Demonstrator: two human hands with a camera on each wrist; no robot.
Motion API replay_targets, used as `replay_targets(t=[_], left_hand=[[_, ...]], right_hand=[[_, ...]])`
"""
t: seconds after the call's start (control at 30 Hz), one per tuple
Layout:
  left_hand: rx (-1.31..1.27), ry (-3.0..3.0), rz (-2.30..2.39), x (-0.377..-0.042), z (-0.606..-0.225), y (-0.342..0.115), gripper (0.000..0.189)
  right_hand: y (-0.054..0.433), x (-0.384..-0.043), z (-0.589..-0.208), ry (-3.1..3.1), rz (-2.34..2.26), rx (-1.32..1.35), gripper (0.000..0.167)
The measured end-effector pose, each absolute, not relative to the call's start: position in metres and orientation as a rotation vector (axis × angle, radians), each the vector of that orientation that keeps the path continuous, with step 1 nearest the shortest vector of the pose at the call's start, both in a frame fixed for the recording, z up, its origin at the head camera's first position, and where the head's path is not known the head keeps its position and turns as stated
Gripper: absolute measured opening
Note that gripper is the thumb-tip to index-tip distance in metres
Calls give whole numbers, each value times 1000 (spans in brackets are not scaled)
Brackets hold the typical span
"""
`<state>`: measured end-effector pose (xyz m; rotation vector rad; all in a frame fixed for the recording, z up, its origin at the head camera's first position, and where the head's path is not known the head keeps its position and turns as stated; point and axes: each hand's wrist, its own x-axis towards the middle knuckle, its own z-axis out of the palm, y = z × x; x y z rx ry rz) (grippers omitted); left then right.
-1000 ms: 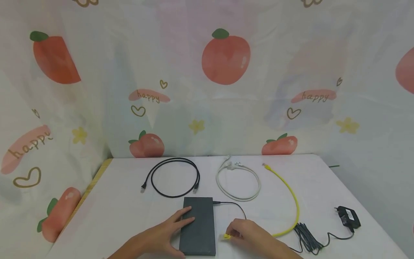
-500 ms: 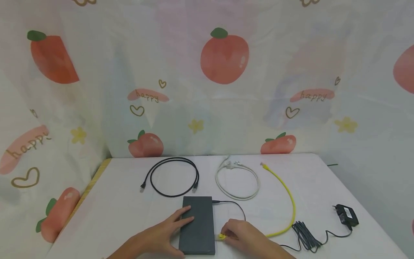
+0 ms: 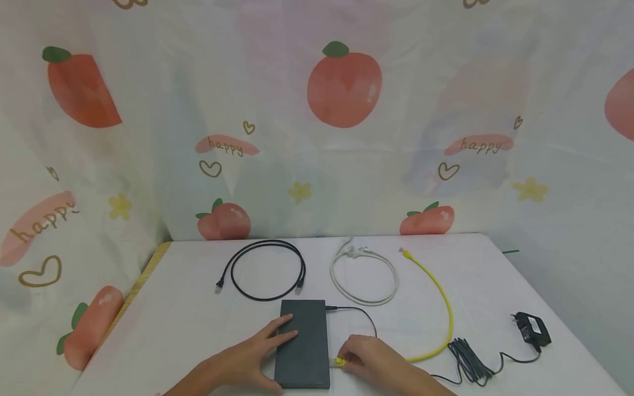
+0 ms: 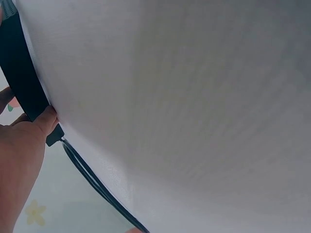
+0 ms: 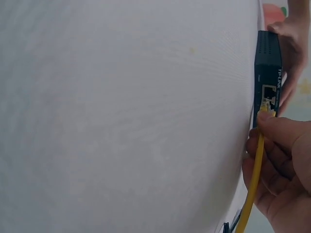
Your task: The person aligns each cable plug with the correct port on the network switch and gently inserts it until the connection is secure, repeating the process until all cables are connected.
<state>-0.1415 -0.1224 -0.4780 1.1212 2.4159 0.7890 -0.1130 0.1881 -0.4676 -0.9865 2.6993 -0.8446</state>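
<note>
A flat dark TP-LINK network box (image 3: 309,349) lies lengthwise in front of the person. My left hand (image 3: 255,355) rests on it, two fingers straight across the top and the thumb low by its left edge. Between thumb and fingers, my right hand (image 3: 373,357) pinches the yellow plug end of a yellow network cable (image 3: 449,308). In the right wrist view the plug (image 5: 266,107) is right at the mouth of a port (image 5: 268,92) on the box's side. The thumb and fingertips partly hide it. The cable trails back under the right palm.
A coiled black network cable (image 3: 268,299) and a coiled grey one (image 3: 364,302) lie at the back of the white table (image 3: 163,330). A black lead (image 3: 354,309) enters the box's far right side. At right lie a bundled cord (image 3: 470,363) and a black power adapter (image 3: 532,331).
My right hand has moved left with the yellow plug, from a small gap beside the box up to its right side. Over the last half second both hands stay put.
</note>
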Motion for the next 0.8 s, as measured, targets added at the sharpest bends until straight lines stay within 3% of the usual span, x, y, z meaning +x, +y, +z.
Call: replay_targets(t=[0.8], left_hand=[[1110,2439,786,-139,-478,-122,93]], right_hand=[[192,-109,-469,2613,-858,-1058,9]])
